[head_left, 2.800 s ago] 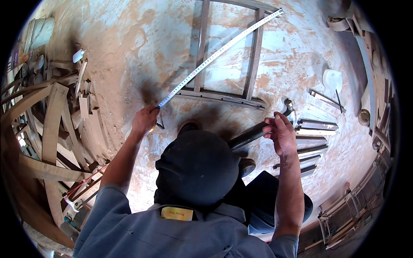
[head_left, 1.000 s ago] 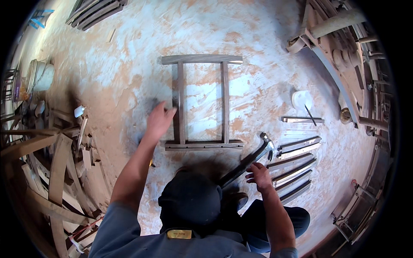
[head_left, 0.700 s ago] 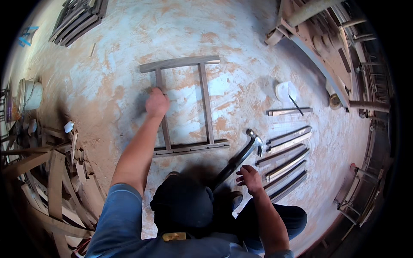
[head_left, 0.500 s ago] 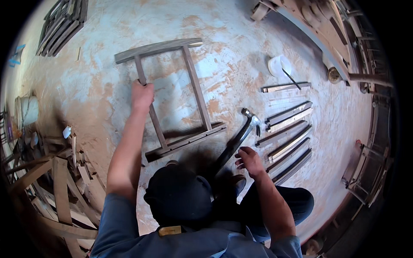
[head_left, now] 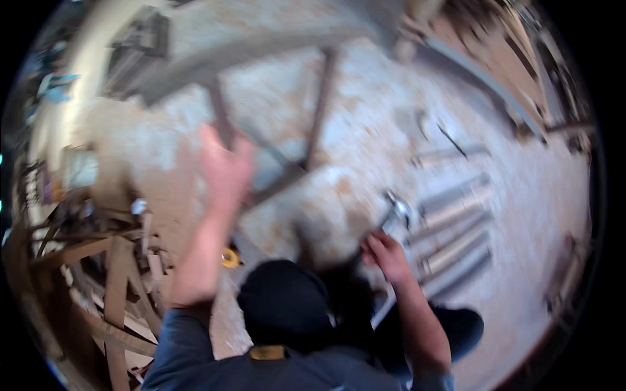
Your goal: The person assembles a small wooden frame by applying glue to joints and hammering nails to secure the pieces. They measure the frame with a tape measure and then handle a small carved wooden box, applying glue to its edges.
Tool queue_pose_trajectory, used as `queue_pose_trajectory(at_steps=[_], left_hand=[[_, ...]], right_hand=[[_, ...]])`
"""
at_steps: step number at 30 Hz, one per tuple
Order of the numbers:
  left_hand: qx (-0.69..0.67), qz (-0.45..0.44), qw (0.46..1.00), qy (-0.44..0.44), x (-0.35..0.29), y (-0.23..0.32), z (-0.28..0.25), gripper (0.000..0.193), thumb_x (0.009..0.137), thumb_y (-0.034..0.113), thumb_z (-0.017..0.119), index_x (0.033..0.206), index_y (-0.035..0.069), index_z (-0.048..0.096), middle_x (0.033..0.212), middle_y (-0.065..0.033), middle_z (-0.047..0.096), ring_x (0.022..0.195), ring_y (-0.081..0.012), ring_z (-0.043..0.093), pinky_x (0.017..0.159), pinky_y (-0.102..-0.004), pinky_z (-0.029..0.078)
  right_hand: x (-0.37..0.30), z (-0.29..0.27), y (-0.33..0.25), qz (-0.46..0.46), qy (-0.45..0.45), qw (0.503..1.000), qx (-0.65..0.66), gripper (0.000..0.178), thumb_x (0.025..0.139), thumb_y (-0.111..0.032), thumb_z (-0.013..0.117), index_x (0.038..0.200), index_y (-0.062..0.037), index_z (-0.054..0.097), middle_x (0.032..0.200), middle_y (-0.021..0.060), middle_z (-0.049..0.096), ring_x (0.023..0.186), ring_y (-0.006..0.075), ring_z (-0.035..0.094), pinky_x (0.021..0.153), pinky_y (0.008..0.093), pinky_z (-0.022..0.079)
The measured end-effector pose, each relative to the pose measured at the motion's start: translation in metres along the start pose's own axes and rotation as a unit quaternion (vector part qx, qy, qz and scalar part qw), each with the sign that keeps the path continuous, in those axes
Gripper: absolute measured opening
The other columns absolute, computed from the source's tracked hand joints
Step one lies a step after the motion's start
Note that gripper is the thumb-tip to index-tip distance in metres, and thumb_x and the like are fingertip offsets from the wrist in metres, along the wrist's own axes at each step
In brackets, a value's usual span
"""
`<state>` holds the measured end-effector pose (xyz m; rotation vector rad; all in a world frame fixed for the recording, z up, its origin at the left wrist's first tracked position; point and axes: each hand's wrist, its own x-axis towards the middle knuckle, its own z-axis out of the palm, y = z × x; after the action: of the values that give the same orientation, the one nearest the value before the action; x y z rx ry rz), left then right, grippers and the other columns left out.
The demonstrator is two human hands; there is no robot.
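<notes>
A dark wooden frame [head_left: 261, 51], with a long curved rail and two uprights, is raised off the floor and smeared by motion. My left hand [head_left: 227, 166] is closed round its left upright. The frame's lower rail shows only in part beyond that hand. At the middle right, a claw hammer [head_left: 396, 212] has its shiny head away from me and its dark handle toward my legs. My right hand [head_left: 385, 255] closes on the handle just below the head. Several wooden strips [head_left: 456, 228] lie in a row to the right of the hammer.
Wooden scraps and a slatted structure [head_left: 116, 293] fill the lower left. A yellow tape measure [head_left: 229, 258] lies by my left forearm. Dark frames are stacked [head_left: 138, 55] at the far left. A workbench edge [head_left: 482, 81] runs along the far right, near a thin dark rod [head_left: 451, 139].
The wooden frame has come up off the floor, toward the view, in my left hand. My right hand has moved forward from beside the hammer onto its handle. The view has shifted and blurred.
</notes>
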<state>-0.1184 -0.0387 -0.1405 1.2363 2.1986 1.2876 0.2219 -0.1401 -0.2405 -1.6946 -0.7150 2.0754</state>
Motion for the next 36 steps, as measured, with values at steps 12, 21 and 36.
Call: queue_pose_trajectory(at_steps=[12, 21, 36], left_hand=[[0.026, 0.106, 0.987, -0.114, -0.049, 0.024, 0.009, 0.038, 0.073, 0.025, 0.072, 0.098, -0.001, 0.058, 0.074, -0.0213, 0.064, 0.07, -0.0395, 0.064, 0.059, -0.0464, 0.052], [0.027, 0.186, 0.978, -0.091, -0.05, 0.034, 0.005, 0.036, 0.073, 0.021, 0.07, 0.099, -0.001, 0.059, 0.074, -0.0196, 0.064, 0.069, -0.0367, 0.065, 0.059, -0.0443, 0.053], [0.022, 0.213, 0.973, -0.088, -0.056, 0.026, 0.011, 0.035, 0.072, 0.022, 0.072, 0.1, 0.004, 0.061, 0.079, -0.0184, 0.064, 0.071, -0.0394, 0.063, 0.061, -0.0458, 0.052]], right_hand=[[-0.027, -0.002, 0.032, -0.012, 0.01, 1.0, 0.019, 0.032, 0.096, -0.026, 0.056, 0.116, -0.0015, 0.052, 0.082, 0.0107, 0.066, 0.057, 0.0197, 0.064, 0.046, 0.0325, 0.054], [-0.041, 0.004, 0.011, -0.024, 0.012, 1.0, -0.008, 0.044, 0.096, -0.026, 0.055, 0.129, 0.0036, 0.049, 0.087, 0.011, 0.066, 0.064, 0.0169, 0.064, 0.053, 0.0269, 0.053], [-0.04, 0.003, 0.011, -0.019, 0.006, 1.0, 0.006, 0.042, 0.096, -0.026, 0.055, 0.127, 0.002, 0.049, 0.088, 0.0115, 0.066, 0.066, 0.0189, 0.065, 0.054, 0.0294, 0.055]])
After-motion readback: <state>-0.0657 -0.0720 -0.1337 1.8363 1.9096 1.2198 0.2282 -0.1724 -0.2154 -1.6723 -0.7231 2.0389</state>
